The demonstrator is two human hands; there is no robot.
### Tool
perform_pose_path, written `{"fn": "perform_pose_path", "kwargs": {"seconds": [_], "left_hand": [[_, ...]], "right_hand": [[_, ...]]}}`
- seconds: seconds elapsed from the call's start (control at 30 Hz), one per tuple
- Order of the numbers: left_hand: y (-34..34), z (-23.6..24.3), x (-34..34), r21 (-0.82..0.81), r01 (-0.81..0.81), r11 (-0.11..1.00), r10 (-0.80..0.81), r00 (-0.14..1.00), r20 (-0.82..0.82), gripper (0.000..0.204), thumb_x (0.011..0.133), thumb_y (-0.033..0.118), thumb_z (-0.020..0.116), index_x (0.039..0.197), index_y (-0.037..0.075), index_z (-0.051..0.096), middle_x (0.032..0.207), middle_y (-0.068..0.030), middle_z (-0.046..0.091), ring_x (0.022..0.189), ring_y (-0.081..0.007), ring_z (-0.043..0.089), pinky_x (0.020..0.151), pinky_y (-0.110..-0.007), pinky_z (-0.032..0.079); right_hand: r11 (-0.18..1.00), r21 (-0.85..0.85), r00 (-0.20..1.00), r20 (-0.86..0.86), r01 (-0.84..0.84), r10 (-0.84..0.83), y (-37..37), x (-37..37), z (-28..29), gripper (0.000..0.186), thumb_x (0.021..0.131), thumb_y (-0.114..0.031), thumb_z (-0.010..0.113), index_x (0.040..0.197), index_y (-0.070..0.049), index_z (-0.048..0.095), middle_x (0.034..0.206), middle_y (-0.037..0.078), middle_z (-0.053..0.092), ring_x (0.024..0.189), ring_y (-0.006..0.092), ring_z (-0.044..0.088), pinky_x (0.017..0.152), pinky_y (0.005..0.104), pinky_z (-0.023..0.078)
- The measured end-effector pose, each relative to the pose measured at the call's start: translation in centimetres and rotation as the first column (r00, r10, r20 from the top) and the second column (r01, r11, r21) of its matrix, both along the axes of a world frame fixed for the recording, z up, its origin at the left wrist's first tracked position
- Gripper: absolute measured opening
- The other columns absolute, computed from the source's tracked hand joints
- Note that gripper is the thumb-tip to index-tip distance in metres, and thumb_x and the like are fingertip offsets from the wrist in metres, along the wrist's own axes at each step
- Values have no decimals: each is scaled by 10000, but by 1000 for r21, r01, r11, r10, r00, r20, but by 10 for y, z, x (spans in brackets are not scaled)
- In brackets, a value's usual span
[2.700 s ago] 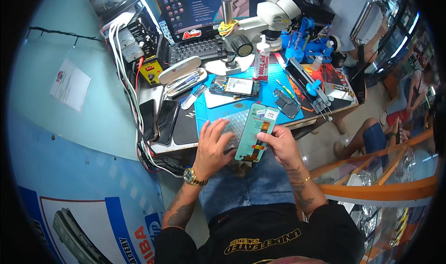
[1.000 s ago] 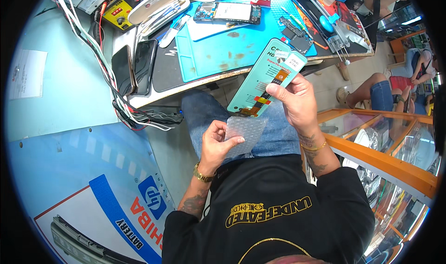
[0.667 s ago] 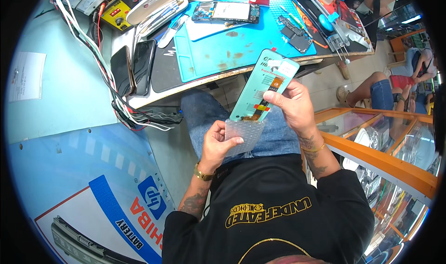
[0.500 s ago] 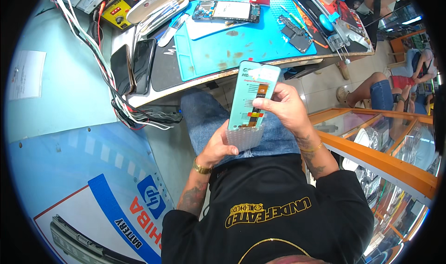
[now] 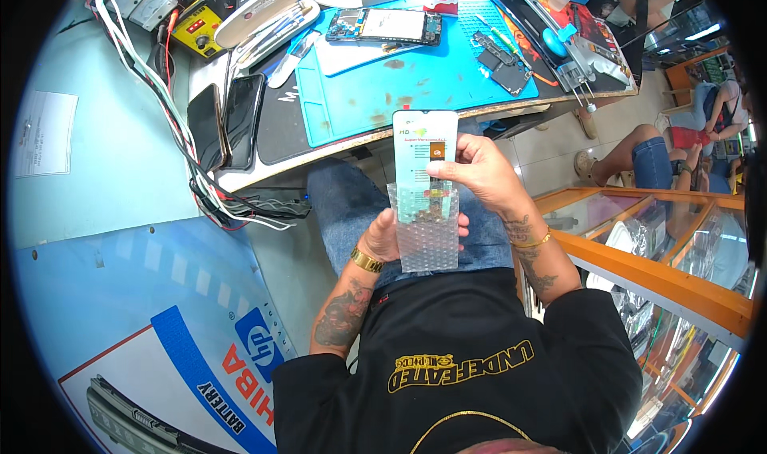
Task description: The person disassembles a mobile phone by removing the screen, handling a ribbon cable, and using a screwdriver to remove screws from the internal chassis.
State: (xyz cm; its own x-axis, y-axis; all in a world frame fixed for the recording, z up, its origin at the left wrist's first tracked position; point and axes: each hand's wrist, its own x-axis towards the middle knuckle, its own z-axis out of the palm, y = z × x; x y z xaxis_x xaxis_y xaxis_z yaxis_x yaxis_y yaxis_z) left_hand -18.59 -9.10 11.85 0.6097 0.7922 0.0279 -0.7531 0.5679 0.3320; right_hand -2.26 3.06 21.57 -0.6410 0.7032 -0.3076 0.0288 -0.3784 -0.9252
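Phone screen panel point(image 5: 409, 160) is held over lap point(image 5: 343, 206), lower end in bubble-wrap sleeve point(image 5: 427, 248); R edge pinched by R hand point(image 5: 482, 169), sleeve cupped from behind by L hand point(image 5: 382, 236). Prob. light, stiff, slick, fragile; best gripped by side edges, w/ flex cable point(image 5: 437, 152) unpressed

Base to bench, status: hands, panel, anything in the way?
Right hand pinching pale-green panel. Left hand cupping bubble-wrap sleeve from behind. Panel's lower end inside sleeve, upper end out. No obstruction visible at sleeve's mouth.
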Motion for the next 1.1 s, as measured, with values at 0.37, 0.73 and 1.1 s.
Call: {"fn": "perform_pose_path", "kwargs": {"seconds": [0.37, 0.73, 1.1], "left_hand": [[-16, 5, 8, -62, 45, 997, -46, 999, -4, 1199, 770, 830, 634, 1568, 17, 258, 1476, -316, 436, 1364, -432, 480, 1116, -677, 365], [-25, -2, 12, -86, -129, 988, 111, 975, -191, 1259, 705, 949, 527, 1539, 25, 341, 1376, -234, 546, 1251, -344, 581, 1061, -531, 484], [12, 76, 45, 158, -475, 866, 463, 641, -612, 278, 983, 11, 628, 1254, -28, 578, 1185, -70, 660, 1092, -130, 605, 995, -295, 469]], "right_hand": [[994, 111, 994, -107, 8, 4, -2, 5, 3, 401, 934, -42, 703, 1323, -5, 612, 1067, 84, 729, 926, 96, 676, 841, 276, 560], [761, 562, 927, 349, -324, 136, -19, 31, -2, 390, 968, -359, 668, 1129, -9, 729, 1099, 176, 708, 993, 341, 685, 861, 408, 531], [955, -103, 960, -3, 277, -278, -104, 75, -6, 377, 943, -65, 720, 1298, 10, 617, 1129, 44, 698, 994, 113, 649, 916, 289, 527]]}}
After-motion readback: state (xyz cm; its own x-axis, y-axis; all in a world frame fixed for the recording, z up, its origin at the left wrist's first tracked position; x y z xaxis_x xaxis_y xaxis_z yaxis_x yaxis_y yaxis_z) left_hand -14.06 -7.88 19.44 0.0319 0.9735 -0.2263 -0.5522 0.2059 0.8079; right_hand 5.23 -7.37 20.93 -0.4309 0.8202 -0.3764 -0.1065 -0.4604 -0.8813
